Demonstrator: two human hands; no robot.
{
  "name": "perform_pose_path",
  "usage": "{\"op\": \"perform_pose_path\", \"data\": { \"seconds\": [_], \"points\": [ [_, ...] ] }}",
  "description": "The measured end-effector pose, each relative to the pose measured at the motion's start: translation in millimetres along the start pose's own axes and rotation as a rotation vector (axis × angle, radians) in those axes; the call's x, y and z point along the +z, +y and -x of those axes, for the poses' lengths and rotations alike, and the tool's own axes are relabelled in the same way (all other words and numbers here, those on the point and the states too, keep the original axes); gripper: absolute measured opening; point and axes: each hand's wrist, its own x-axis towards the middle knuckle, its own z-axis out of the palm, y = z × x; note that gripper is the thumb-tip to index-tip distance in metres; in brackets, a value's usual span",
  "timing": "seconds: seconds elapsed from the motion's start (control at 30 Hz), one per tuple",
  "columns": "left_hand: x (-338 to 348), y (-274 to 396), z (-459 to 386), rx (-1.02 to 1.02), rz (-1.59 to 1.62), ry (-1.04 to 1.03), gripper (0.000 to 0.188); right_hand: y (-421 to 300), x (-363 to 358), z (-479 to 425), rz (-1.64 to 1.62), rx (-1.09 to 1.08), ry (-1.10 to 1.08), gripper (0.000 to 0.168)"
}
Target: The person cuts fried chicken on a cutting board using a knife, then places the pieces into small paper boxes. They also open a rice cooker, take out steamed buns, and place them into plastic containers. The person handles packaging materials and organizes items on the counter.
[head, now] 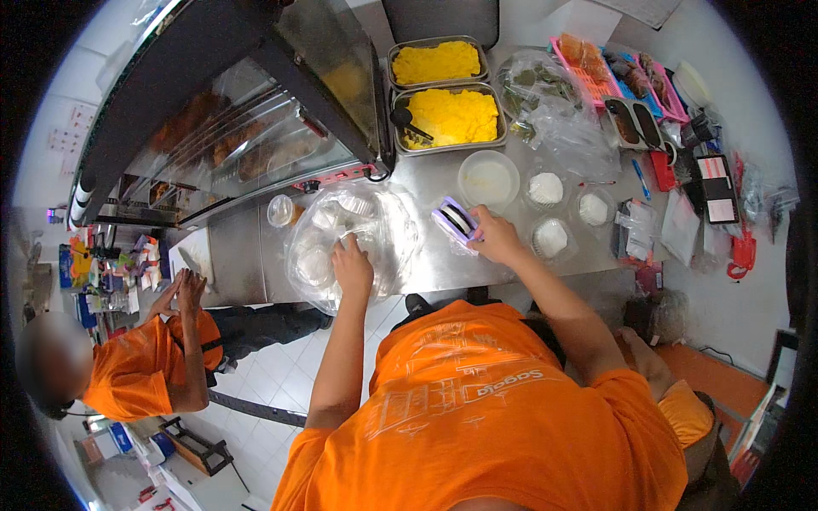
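Note:
My left hand [353, 271] rests over a clear plastic bag [303, 281], its fingertips pinching the film near the top. Inside the bag are several clear plastic containers [315, 265], partly blurred by glare. My right hand [497, 235] grips the near end of a purple tape dispenser [454, 217] with a black and white roll, just above the steel counter [422, 268]. Right of that hand stand three clear plastic containers, one at the back [545, 190], one at the right [593, 209] and one in front [549, 237], each showing something white inside. Beyond the dispenser sits a pale round bowl [489, 177].
A glass-fronted food warmer [275, 128] fills the left. Two steel trays of yellow food [447, 118] and a plastic bag of green leaves [537, 83] stand at the back. Colored baskets [585, 67] line the right. At far left, a co-worker [140, 377] stands by a cutting board [192, 252].

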Motion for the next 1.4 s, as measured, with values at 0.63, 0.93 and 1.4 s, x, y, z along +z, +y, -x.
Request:
{"op": "perform_pose_path", "data": {
  "seconds": [0.63, 0.93, 1.4],
  "points": [
    [-34.2, -30.2, -77.6, 0.118, 0.153, -0.428, 0.098, 67.7, 42.2, 64.4, -0.4, 0.197, 0.194, 0.028],
    [-27.0, -17.8, -40.0, 0.365, 0.352, -0.142, 0.077, 93.9, 68.4, 40.8, 0.047, 0.027, 0.476, 0.013],
    [-194.4, 48.2, 7.3, 0.572, 1.092, -0.864, 0.056, -173.7, -108.1, 67.4, -0.168, -0.724, -0.139, 0.025]
  ]
}}
